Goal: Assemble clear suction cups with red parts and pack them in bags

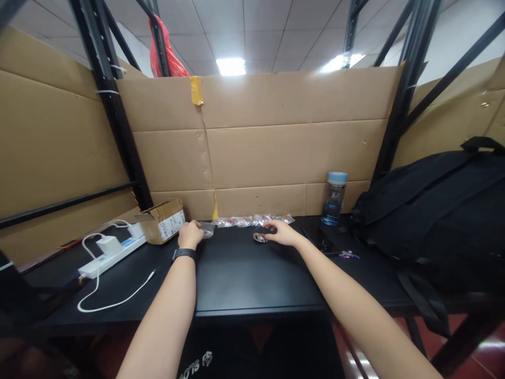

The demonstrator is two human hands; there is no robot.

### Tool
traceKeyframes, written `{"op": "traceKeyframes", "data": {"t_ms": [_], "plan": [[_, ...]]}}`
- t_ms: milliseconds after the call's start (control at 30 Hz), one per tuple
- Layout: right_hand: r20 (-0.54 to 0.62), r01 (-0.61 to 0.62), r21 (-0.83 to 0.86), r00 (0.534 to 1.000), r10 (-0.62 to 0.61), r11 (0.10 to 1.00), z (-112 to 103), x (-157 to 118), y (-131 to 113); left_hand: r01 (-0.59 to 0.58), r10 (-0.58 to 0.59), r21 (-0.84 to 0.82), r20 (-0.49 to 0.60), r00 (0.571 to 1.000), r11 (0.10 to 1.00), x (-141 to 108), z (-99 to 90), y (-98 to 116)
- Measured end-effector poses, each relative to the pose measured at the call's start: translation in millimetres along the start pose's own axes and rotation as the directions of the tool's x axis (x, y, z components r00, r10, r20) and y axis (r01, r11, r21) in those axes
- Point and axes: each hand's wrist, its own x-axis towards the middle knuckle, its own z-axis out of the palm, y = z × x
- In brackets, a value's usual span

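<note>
On the left of the black table, my left hand [190,235] has its fingers closed at the edge of a clear plastic bag [207,229], close to an opened cardboard box [162,221]. Near the middle, my right hand [281,232] has its thumb and fingers on a small round metallic item with some red [260,238], which is at the table surface. Behind the hands, a row of small clear packets with red bits [244,221] lies along the cardboard wall. A dark band is on my left wrist.
A white power strip [112,256] with plugs and a loose cable lies at the left. To the right are a blue-lidded bottle [334,199], a dark phone [320,240], a small trinket [349,254] and a large black backpack [437,210]. Cardboard panels [256,152] enclose the table [252,284].
</note>
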Motion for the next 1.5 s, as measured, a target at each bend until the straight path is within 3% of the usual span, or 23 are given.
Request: {"op": "traceKeyframes", "data": {"t_ms": [133,300,433,567,633,767,967,1100,1333,1500], "plan": [[0.082,0.032,0.040,0.996,-0.035,0.999,12.8,-0.8,-0.4,-0.001,0.004,0.021,-0.130,0.992,1.000,-7.9,-3.9,15.8],[0.093,-0.021,-0.007,0.995,0.022,1.000,20.3,0.7,3.2,-0.273,0.251,-0.181,-0.134,0.959,0.945,-20.1,3.9,67.0],[0.003,-0.044,0.103,0.999,0.044,0.994,15.5,2.2,-2.2,-0.521,0.527,-0.377,-0.097,0.844,0.765,-39.5,13.4,99.6],[-0.045,-0.059,0.480,0.995,0.091,0.875,9.2,3.2,-20.3,-0.595,0.685,-0.526,-0.032,0.728,0.607,-59.7,16.0,118.0],[-0.049,-0.045,0.557,0.995,0.087,0.829,7.9,2.5,-31.0,-0.600,0.719,-0.578,-0.033,0.694,0.553,-65.6,15.4,122.9],[-0.025,-0.061,0.578,0.995,0.092,0.814,9.7,-0.4,-46.0,-0.606,0.717,-0.603,-0.080,0.693,0.519,-69.8,14.5,127.9],[0.006,-0.063,0.583,0.997,0.074,0.810,12.7,-1.1,-47.5,-0.663,0.770,-0.574,-0.086,0.633,0.481,-72.8,20.0,132.2],[-0.002,-0.048,0.569,0.998,0.060,0.821,13.1,-0.1,-45.0,-0.689,0.782,-0.551,-0.101,0.615,0.471,-76.1,22.7,135.3],[-0.051,-0.042,0.510,0.996,0.079,0.859,12.7,3.2,-42.4,-0.650,0.760,-0.548,-0.038,0.648,0.526,-75.3,15.6,135.6],[-0.089,-0.057,0.326,0.992,0.091,0.944,8.8,4.8,-31.6,-0.658,0.739,-0.463,-0.008,0.673,0.594,-65.9,16.1,126.4]]}}
